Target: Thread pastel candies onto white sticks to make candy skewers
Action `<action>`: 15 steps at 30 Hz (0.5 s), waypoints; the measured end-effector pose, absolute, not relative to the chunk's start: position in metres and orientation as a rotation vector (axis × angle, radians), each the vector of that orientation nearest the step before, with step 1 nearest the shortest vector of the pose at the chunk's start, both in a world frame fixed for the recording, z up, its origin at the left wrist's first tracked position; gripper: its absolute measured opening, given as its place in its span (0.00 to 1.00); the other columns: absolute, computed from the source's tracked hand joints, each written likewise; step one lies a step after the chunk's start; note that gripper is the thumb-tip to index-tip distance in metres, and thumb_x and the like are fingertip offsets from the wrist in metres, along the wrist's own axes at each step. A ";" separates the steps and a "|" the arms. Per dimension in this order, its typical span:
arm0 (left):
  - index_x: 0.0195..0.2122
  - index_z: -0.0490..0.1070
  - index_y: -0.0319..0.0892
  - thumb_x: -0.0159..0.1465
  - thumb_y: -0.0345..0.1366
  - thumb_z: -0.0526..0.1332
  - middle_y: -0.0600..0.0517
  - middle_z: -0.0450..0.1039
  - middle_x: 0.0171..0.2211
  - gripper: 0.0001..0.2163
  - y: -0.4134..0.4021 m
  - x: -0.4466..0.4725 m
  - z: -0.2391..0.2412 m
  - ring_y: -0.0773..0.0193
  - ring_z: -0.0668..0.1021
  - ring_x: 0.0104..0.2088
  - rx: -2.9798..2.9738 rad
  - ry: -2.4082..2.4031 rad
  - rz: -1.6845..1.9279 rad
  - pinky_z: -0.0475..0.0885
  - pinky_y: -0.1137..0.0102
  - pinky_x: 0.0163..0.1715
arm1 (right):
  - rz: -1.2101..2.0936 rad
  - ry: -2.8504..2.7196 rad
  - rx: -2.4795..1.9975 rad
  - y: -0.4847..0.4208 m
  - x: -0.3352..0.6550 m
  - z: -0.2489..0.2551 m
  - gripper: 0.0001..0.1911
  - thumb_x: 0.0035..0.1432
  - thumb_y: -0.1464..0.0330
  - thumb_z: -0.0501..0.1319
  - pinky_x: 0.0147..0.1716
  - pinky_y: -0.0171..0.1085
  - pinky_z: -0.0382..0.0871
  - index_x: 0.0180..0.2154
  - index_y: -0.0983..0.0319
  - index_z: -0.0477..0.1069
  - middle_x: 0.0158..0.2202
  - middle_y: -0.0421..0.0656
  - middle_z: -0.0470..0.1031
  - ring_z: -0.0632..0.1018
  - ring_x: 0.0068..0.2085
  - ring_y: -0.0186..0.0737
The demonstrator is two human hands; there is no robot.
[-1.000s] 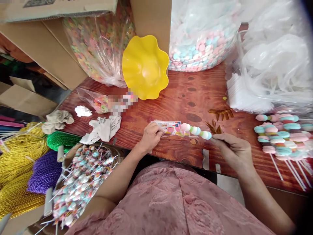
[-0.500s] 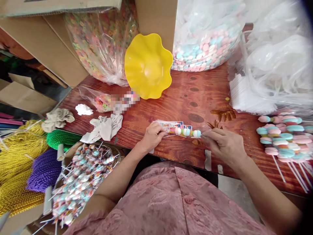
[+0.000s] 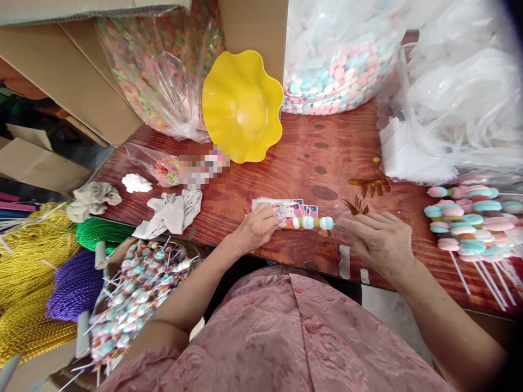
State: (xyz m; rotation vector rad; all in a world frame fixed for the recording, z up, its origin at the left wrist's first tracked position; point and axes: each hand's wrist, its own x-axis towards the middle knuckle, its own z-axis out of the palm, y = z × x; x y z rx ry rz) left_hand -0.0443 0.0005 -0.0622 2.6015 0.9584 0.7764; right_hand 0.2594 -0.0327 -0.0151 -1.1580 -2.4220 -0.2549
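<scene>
Left hand [image 3: 258, 228]: fingers bunched over printed packets [image 3: 286, 206] at their 8 o'clock (can't tell if gripping). Candy skewer [image 3: 308, 222] sits at packets' 5 o'clock, between both hands. Right hand [image 3: 376, 237]: skewer's 3 o'clock, pinching its end.

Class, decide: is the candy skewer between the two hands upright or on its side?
On its side: the candy skewer stretches crosswise between the left hand and right hand.

Yellow scalloped bowl [image 3: 244, 111] sits before cardboard panel [image 3: 254, 27], light gray cloth [image 3: 174, 212] and crumpled white wad [image 3: 137, 183] on wooden tabletop [image 3: 298, 149], beige cloth [image 3: 93, 201] at its left edge, green cord bundle [image 3: 102, 234], purple cord bundle [image 3: 69, 288], gold cord bundle [image 3: 30, 267] lower left, cardboard carton [image 3: 44, 169] beyond them.
</scene>
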 end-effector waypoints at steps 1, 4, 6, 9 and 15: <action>0.29 0.70 0.41 0.69 0.34 0.54 0.47 0.72 0.32 0.12 0.001 -0.045 -0.059 0.60 0.71 0.37 2.597 0.943 0.793 0.70 0.62 0.41 | -0.224 -2.392 -1.160 -0.034 0.261 -0.017 0.10 0.63 0.74 0.58 0.32 0.38 0.61 0.39 0.58 0.77 0.34 0.40 0.81 0.76 0.32 0.36; 0.30 0.71 0.41 0.69 0.34 0.54 0.46 0.72 0.32 0.11 0.002 -0.044 -0.051 0.60 0.71 0.38 2.618 0.885 0.823 0.71 0.61 0.42 | -0.222 -2.365 -1.159 -0.040 0.262 -0.020 0.10 0.64 0.74 0.57 0.32 0.36 0.63 0.38 0.58 0.76 0.35 0.39 0.81 0.77 0.32 0.35; 0.30 0.71 0.41 0.70 0.34 0.54 0.46 0.73 0.32 0.12 0.003 -0.043 -0.046 0.60 0.72 0.38 2.640 0.853 0.814 0.71 0.62 0.42 | -0.307 -2.400 -1.187 -0.043 0.264 -0.019 0.11 0.62 0.75 0.57 0.30 0.37 0.61 0.38 0.58 0.76 0.32 0.38 0.81 0.76 0.30 0.35; 0.31 0.71 0.41 0.69 0.35 0.55 0.47 0.73 0.32 0.11 0.003 -0.039 -0.043 0.60 0.73 0.37 2.628 0.844 0.821 0.72 0.62 0.41 | -0.337 -2.423 -1.198 -0.047 0.267 -0.019 0.10 0.60 0.74 0.58 0.28 0.37 0.61 0.38 0.57 0.77 0.31 0.39 0.80 0.75 0.28 0.35; 0.33 0.71 0.42 0.68 0.36 0.56 0.45 0.77 0.39 0.08 0.001 -0.031 -0.042 0.58 0.76 0.47 2.539 0.761 0.897 0.73 0.59 0.48 | 0.163 -2.254 -1.155 -0.053 0.270 -0.025 0.10 0.65 0.72 0.56 0.29 0.34 0.66 0.39 0.58 0.76 0.30 0.40 0.78 0.77 0.29 0.34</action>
